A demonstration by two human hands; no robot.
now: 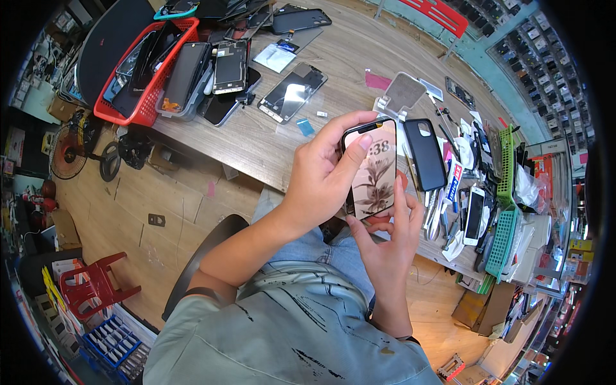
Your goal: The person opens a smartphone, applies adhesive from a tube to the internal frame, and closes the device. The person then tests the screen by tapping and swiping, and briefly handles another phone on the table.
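The left hand (323,165) was closed round the left side of a phone (372,170), its thumb laid over the upper part of the lit screen. The right hand (394,231) was half curled at the phone's lower end, fingertips by its right edge; whether they pressed on it could not be told. The phone, held up at the near edge of the table (256,142), looked light enough for one hand, stiff, and probably slippery on its smooth face, which a drop might have cracked. Its long side edges seemed the best hold. Just right of the phone lay a black case (427,154), likely softer and grippier. Farther right was a white phone (474,216); well to the phone's left stood a red basket (151,110).
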